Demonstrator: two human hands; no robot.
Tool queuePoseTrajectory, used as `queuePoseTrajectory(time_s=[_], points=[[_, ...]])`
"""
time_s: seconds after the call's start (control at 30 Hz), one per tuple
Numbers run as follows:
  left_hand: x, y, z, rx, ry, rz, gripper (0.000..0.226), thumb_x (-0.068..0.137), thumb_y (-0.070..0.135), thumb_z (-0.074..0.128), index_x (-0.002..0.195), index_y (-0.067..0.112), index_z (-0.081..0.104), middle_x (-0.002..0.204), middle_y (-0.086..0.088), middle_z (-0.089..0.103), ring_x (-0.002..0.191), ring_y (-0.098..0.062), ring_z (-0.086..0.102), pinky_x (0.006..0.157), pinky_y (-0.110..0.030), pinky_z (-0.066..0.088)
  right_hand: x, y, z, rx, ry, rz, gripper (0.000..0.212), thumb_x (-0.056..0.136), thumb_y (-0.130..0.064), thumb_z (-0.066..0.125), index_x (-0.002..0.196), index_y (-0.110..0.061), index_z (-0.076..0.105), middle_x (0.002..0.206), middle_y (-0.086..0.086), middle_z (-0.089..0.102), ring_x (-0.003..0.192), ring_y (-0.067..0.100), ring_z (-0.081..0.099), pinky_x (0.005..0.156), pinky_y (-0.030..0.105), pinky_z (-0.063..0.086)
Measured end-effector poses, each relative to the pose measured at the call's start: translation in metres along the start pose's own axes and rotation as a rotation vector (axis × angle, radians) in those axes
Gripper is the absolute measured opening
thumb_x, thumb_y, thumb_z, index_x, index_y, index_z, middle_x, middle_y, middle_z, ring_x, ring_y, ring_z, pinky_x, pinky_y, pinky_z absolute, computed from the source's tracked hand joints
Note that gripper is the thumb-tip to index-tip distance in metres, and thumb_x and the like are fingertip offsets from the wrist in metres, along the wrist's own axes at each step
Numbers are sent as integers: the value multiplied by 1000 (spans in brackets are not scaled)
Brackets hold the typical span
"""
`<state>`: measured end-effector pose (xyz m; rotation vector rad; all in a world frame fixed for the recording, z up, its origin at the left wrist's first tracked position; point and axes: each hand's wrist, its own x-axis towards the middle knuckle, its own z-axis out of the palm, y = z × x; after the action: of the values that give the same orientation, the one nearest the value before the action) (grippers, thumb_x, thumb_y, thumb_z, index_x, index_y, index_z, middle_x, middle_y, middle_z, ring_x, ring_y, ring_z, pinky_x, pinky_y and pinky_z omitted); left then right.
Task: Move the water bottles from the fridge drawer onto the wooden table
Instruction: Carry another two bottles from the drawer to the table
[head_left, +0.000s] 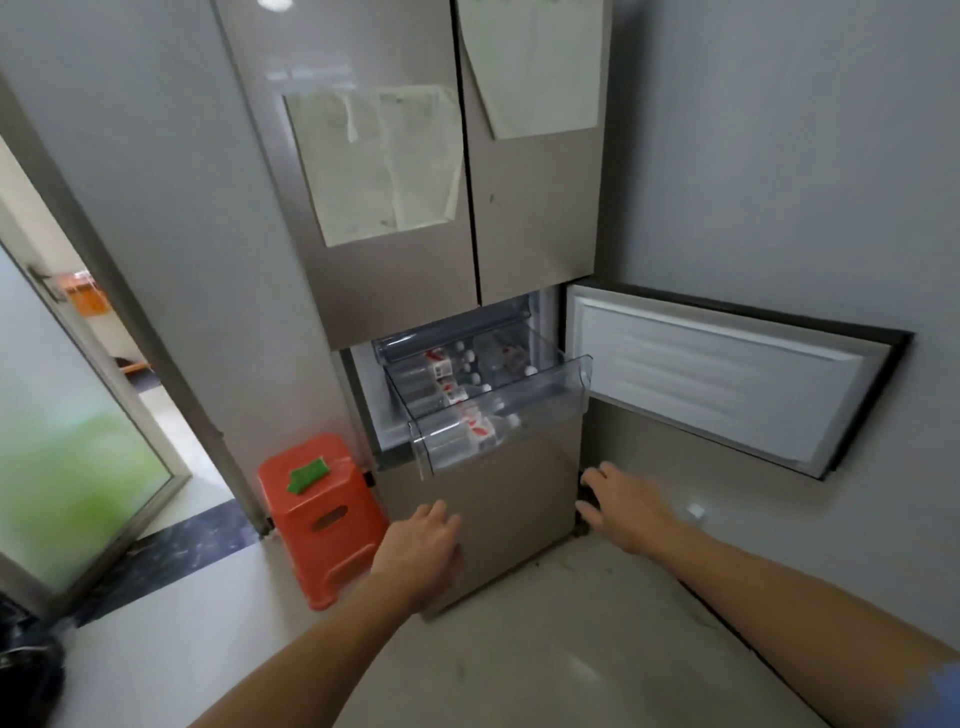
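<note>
**Both hands empty below the open fridge drawer; no bottle lifted yet**

The left hand (426, 543) is extended forward, fingers relaxed and slightly spread, gripping nothing. It hangs in front of the fridge's lower panel (498, 499), under the drawer's left front corner. The right hand (621, 501) is likewise loose-fingered and empty, at the lower panel's right edge. Whether it touches that edge cannot be told.

Above both hands the clear fridge drawer (571, 384) stands pulled out from its compartment. The compartment door (717, 379) is swung wide to the right, which leaves the drawer's top open for access. The water bottles (470, 431) lie on their sides inside. One group lies along the front edge and more lie towards the back. The exact count is unclear.

Judgement: the hands are low and apart, probably about to rise to the drawer for a first pick. The transfer has not begun.

An orange stool (322, 514) stands on the floor left of the fridge. The wooden table is not in view.
</note>
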<state>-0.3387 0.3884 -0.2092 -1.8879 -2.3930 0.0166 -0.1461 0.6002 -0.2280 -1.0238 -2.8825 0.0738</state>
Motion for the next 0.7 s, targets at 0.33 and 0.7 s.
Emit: queuePoseTrajectory(time_s=[0.33,0.7], points=[[135,-79,21,-51,14,-124,28,94,33,44,113,14,52,114,-7,51,102,-25,52,68,-35,44,182,6,3,21,18,-107,37,96,-45,44,122,-20,50,116,2,55,98,20,58,71,31,40],[283,-167,74,-188,-10,-145,27,94,37,41,111,19,51,108,-4,58,90,-19,58,72,-31,47,367,19,19,75,-6,-68,33,94,-46,47,109,-18,56,112,7,63,92,26,63,75,37,51]])
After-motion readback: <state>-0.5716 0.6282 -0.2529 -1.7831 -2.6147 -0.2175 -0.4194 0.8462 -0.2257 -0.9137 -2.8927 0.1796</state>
